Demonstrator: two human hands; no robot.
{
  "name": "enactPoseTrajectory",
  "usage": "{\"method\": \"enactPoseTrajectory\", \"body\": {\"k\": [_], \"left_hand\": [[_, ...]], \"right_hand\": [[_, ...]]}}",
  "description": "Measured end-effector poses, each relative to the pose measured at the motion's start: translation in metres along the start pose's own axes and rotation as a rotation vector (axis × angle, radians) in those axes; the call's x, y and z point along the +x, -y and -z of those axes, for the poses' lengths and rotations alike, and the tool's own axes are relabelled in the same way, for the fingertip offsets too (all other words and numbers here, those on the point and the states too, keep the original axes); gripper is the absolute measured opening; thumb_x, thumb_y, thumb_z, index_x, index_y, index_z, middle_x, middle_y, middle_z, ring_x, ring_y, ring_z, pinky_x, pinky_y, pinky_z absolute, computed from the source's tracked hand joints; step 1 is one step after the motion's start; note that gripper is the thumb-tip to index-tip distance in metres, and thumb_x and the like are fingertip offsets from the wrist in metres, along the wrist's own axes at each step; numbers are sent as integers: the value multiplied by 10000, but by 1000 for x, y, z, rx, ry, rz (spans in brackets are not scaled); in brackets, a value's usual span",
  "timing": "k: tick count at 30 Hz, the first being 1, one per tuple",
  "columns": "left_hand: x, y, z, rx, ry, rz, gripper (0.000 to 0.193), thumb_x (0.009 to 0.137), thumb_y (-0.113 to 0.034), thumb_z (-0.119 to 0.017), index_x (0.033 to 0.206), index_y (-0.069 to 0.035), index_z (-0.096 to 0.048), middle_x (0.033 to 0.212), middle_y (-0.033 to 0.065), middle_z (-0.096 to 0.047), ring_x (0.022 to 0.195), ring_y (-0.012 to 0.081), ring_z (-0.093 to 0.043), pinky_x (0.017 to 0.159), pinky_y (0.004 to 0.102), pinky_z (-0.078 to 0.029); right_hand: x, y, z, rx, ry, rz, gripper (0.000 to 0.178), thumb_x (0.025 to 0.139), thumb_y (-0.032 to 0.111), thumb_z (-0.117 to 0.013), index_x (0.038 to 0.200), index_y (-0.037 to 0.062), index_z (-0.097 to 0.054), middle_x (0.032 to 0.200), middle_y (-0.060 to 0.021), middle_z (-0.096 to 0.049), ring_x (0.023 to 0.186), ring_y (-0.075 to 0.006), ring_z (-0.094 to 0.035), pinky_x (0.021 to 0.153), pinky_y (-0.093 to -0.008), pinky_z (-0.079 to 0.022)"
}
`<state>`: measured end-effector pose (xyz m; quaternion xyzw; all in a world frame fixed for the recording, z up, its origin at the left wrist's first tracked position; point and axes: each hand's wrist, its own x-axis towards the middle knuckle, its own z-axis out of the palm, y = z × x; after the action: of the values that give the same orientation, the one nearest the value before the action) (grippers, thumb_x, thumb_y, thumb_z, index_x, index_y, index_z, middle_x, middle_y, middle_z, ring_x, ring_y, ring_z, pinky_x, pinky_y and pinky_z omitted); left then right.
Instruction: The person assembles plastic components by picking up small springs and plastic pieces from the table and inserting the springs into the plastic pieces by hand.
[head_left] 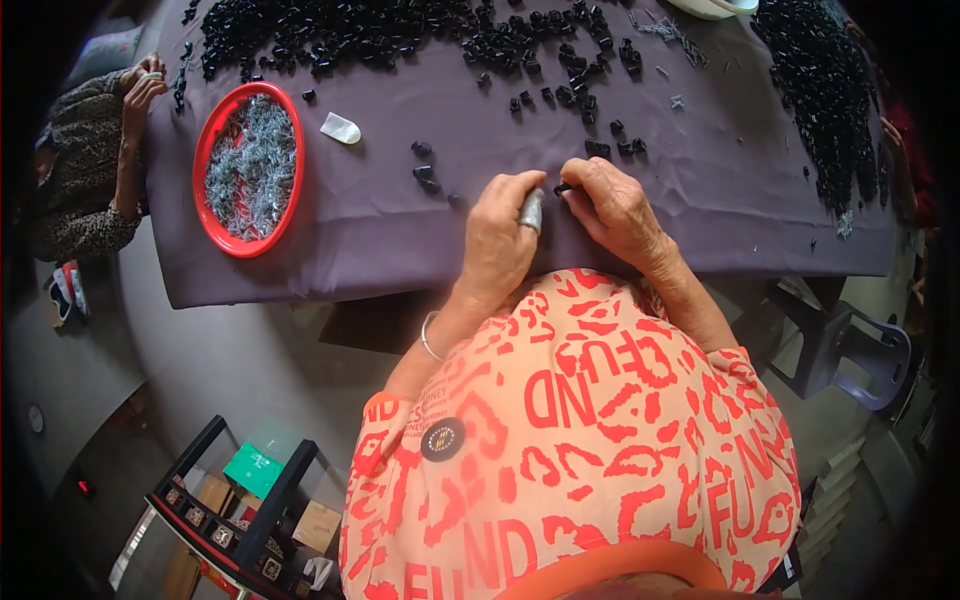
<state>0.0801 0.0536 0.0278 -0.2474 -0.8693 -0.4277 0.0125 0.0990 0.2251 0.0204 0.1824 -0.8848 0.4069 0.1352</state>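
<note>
My left hand (500, 240) is closed in a pinch over the near edge of the table, with a greyish wrap (531, 209) round one finger. What its fingertips hold, if anything, is hidden. Just to its right, my right hand (618, 208) pinches a small black piece (563, 188) between thumb and forefinger. The two hands face each other, a narrow gap apart. Left of them lie a few loose black pieces (427, 178); beyond my right hand are several more black pieces (598, 149).
A red oval basin (201, 175) holds many small silvery-grey pieces, with a white finger-shaped cover (341, 128) nearby. Heaps of black pieces (330, 35) cover the far side and the right (825, 100) of the purple tablecloth (390, 240). Another person's hands (143, 85) are at the left.
</note>
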Motion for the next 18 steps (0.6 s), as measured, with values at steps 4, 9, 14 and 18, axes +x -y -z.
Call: {"method": "enactPoseTrajectory", "body": {"k": [4, 9, 14, 18], "left_hand": [[13, -7, 7, -593, 149, 524, 211, 825, 1, -531, 1024, 19, -600, 853, 95, -642, 616, 117, -617, 504, 238, -489], [31, -3, 4, -797, 310, 775, 189, 836, -115, -648, 972, 13, -624, 735, 48, -645, 536, 72, -583, 440, 196, -458], [34, -6, 7, -788, 324, 797, 192, 826, -134, -655, 951, 10, -634, 752, 53, -651, 552, 75, -586, 467, 191, -469], [28, -6, 6, -855, 280, 812, 193, 833, -164, -672, 941, -4, -653, 776, 46, -663, 559, 70, -595, 458, 180, -457]], "right_hand": [[2, -3, -1, 16, -13, 40, 336, 702, -61, -618, 1001, 33, -495, 763, -109, -533, 700, -285, -554, 613, -377, -463], [0, -4, 2, 29, 11, -19, 415, 695, -82, -623, 1073, 27, -493, 828, -123, -569, 738, -284, -594, 652, -348, -483], [0, -6, 6, 50, 52, -46, 470, 674, -82, -619, 1117, 22, -501, 875, -126, -574, 764, -284, -596, 674, -340, -492], [3, 3, 9, 145, 0, -28, 469, 671, -52, -634, 1121, 18, -519, 976, -145, -569, 843, -296, -586, 709, -340, -495]]}}
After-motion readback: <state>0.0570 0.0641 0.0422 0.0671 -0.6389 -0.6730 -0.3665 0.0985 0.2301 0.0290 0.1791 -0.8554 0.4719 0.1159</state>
